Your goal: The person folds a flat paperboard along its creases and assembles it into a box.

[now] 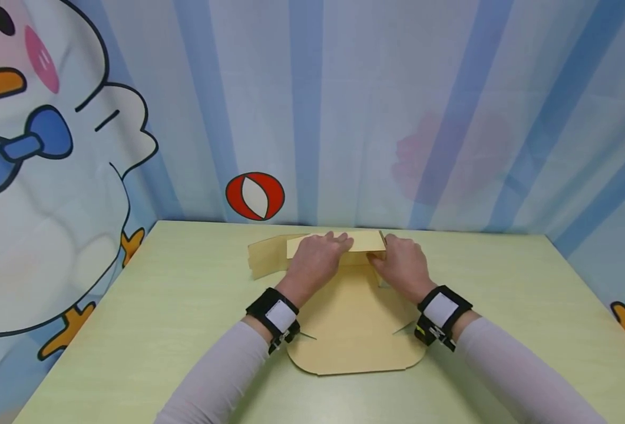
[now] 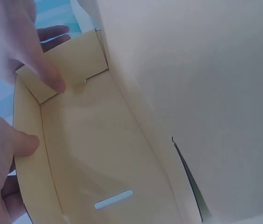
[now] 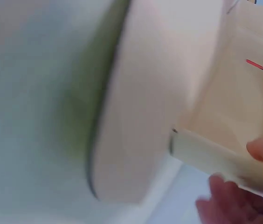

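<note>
A tan cardboard box blank, partly folded, lies on the table with its rounded end toward me. Its far part is raised into a shallow tray shape. My left hand grips the far edge panel, and in the left wrist view its thumb lies on the panel's inner face. At the right corner, my right hand pinches a folded side flap between thumb and fingers. The left side flap sticks outward, untouched. A narrow slot cuts through the panel between the folded sides.
The pale yellow-green table extends to both sides of the cardboard. Behind it hangs a striped blue curtain with cartoon prints. Wrist straps with small devices sit on both wrists, close over the cardboard's near corners.
</note>
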`<state>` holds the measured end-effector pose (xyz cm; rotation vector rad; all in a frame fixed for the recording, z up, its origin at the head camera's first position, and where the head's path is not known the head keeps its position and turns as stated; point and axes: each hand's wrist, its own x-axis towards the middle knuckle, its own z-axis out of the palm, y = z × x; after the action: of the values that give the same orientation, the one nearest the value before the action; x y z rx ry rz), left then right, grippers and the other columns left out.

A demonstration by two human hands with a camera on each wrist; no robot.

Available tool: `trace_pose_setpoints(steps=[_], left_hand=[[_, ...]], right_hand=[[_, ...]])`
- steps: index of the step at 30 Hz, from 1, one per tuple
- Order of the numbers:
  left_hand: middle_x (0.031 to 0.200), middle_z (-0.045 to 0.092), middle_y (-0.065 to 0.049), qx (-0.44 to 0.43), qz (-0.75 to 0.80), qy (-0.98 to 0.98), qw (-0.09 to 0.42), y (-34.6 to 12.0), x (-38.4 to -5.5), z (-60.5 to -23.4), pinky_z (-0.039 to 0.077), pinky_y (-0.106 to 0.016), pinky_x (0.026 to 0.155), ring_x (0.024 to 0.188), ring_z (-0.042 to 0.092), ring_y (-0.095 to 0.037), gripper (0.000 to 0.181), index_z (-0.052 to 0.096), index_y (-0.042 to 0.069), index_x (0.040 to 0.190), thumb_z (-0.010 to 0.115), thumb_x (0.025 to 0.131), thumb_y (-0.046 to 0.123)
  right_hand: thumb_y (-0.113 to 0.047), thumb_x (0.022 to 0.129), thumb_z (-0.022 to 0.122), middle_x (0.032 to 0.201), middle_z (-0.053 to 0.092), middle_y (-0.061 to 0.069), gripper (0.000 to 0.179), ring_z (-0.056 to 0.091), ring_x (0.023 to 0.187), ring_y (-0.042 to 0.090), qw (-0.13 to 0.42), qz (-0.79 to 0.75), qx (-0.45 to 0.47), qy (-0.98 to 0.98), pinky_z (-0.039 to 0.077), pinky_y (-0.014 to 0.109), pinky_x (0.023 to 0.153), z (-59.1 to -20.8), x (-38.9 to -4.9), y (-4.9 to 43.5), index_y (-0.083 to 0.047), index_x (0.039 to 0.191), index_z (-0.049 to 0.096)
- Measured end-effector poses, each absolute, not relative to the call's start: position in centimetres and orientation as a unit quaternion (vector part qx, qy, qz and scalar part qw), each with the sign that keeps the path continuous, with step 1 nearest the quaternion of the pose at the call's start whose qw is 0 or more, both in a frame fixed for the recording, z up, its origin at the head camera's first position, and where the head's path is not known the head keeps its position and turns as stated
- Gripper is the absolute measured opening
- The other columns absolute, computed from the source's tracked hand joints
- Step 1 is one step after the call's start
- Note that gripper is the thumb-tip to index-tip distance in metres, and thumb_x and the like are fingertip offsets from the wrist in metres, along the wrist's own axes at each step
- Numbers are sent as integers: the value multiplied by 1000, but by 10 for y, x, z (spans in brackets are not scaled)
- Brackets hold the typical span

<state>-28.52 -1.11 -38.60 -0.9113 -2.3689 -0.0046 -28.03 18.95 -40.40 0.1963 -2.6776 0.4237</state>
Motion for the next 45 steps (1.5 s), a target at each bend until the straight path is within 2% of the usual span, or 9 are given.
trace_pose_setpoints(steps=[4, 7, 9, 12, 17, 21, 26, 34, 45], left_hand=[[119, 73, 4, -343, -2, -892, 295, -11, -285, -386, 48, -22, 49, 54, 61, -18, 31, 71, 22, 116, 61, 93, 3], [119, 73, 4, -339, 0, -894, 292, -11, -285, -385, 51, -23, 52, 58, 64, -19, 31, 71, 22, 118, 61, 94, 6], [119, 73, 4, -337, 1, -895, 291, -12, -284, -384, 54, -25, 55, 62, 67, -20, 31, 71, 22, 119, 61, 95, 7], [119, 73, 4, -335, 3, -896, 290, -12, -284, -385, 55, -26, 57, 66, 69, -20, 31, 70, 23, 121, 61, 95, 8], [120, 73, 3, -341, -7, -896, 285, -10, -285, -386, 55, -25, 58, 66, 69, -20, 32, 70, 22, 123, 60, 96, 8], [119, 74, 2, -345, -23, -895, 282, -8, -286, -386, 59, -28, 66, 87, 74, -19, 30, 72, 20, 120, 60, 96, 7], [121, 73, 3, -345, -46, -893, 285, -10, -286, -389, 61, -31, 77, 112, 70, -17, 26, 71, 18, 118, 60, 97, 8], [110, 76, 3, -330, -60, -875, 348, -25, -290, -396, 61, -31, 72, 103, 73, -17, 6, 68, 15, 99, 68, 93, 18], [114, 75, 3, -335, -73, -874, 345, -29, -294, -401, 61, -30, 71, 103, 73, -17, 12, 69, 17, 102, 71, 91, 22]], right_hand=[[-38, 79, 81, 95, 68, 19, 53, 65, 67, 31, 229, 122, 88, -962, 53, 43, 53, -394, -277, 192, 1, 109, 60], [-31, 79, 82, 121, 62, 21, 63, 66, 95, 36, 234, 111, 133, -957, 59, 47, 68, -388, -277, 193, -2, 129, 56], [-24, 80, 82, 130, 58, 21, 60, 61, 113, 36, 233, 106, 176, -951, 59, 48, 81, -385, -279, 192, -5, 132, 58], [-13, 82, 80, 136, 58, 19, 53, 56, 125, 36, 238, 100, 243, -935, 55, 47, 95, -385, -281, 192, -5, 131, 62], [-2, 85, 73, 131, 66, 13, 46, 63, 121, 32, 258, 65, 301, -916, 54, 44, 97, -388, -282, 193, -6, 130, 65], [-1, 88, 70, 128, 68, 12, 44, 65, 118, 29, 272, 27, 301, -914, 57, 41, 92, -391, -281, 197, -5, 131, 64], [1, 89, 68, 128, 68, 14, 43, 65, 118, 30, 282, 12, 299, -912, 57, 41, 92, -395, -282, 204, -3, 131, 63], [-1, 90, 67, 126, 69, 14, 38, 66, 115, 33, 280, 33, 281, -917, 56, 44, 93, -393, -284, 214, -3, 128, 65], [-2, 85, 74, 123, 70, 16, 43, 67, 113, 34, 291, 32, 311, -904, 53, 52, 98, -391, -284, 211, -4, 127, 66]])
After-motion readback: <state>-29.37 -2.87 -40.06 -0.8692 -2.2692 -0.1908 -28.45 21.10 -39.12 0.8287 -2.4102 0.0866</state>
